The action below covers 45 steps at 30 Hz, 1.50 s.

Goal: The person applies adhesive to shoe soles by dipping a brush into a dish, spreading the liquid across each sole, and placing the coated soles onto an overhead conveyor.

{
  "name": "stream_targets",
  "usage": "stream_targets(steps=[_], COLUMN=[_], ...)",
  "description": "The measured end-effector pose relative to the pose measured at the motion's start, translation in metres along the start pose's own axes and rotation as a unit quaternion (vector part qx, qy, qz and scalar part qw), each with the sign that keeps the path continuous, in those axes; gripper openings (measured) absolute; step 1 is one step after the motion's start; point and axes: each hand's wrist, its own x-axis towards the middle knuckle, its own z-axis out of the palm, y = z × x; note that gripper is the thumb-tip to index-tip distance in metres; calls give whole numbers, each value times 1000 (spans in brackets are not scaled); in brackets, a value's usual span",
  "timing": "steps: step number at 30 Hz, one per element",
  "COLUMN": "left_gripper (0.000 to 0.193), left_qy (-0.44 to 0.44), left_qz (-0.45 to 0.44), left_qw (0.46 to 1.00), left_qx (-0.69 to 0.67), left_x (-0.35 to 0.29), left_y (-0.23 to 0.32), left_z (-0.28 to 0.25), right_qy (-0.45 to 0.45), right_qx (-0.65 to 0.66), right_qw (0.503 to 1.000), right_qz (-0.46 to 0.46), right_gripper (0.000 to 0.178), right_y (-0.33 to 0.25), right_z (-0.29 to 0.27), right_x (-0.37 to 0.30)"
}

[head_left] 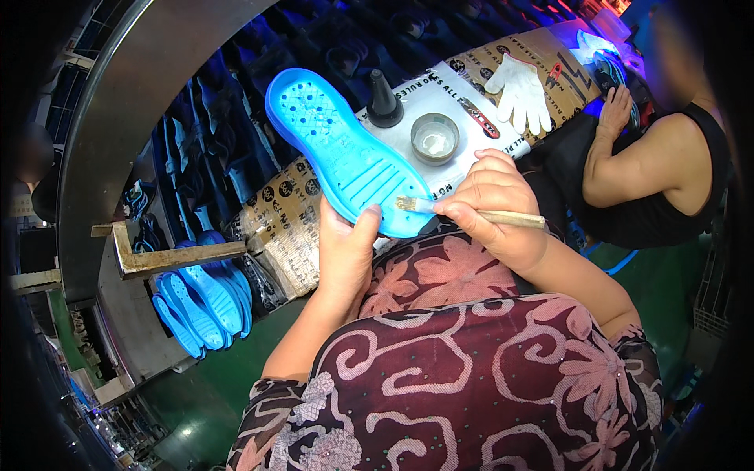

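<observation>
A bright blue shoe sole [334, 149] lies tilted in my left hand [345, 247], which grips its near end with the thumb over the rim. Its hollow inner side faces up, showing ribs and small holes. My right hand [499, 212] is closed around a flat brush [503, 218] with a pale wooden handle. The bristles meet the sole's inner surface close to its near end. Just beyond my right hand stands a small round cup [434, 140] with whitish contents. A black cone-shaped bottle [384, 100] stands left of the cup.
Beyond my hands runs a work surface covered with printed brown tape [283, 196], bearing a white glove [521, 94] and a red-and-black cutter [479, 118]. Several blue soles [206, 302] hang at the left near a rusty metal bracket [177, 259]. A co-worker [656, 165] sits at the right.
</observation>
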Motion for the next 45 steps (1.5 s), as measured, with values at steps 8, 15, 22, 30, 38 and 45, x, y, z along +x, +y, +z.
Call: stream_targets(steps=[8, 15, 22, 30, 38, 45], left_gripper=[53, 55, 56, 43, 34, 42], left_qy=[3, -4, 4, 24, 54, 34], left_qz=[25, 104, 30, -98, -304, -325], left_qw=[999, 982, 992, 995, 933, 912], left_qx=[49, 157, 119, -4, -183, -248], left_x=[2, -1, 0, -5, -9, -9], left_y=[1, 2, 0, -5, -30, -32], left_z=[-4, -2, -11, -27, -66, -82], right_qy=[-7, 175, 218, 233, 175, 102], right_qx=[-48, 313, 538, 555, 567, 506], right_qw=[999, 884, 685, 639, 676, 764], right_qz=[-19, 300, 439, 479, 437, 386], right_gripper=[13, 39, 40, 38, 31, 32], right_y=[-5, 0, 28, 34, 34, 31], right_z=[-9, -2, 0, 1, 2, 1], right_x=[0, -4, -9, -11, -12, -9])
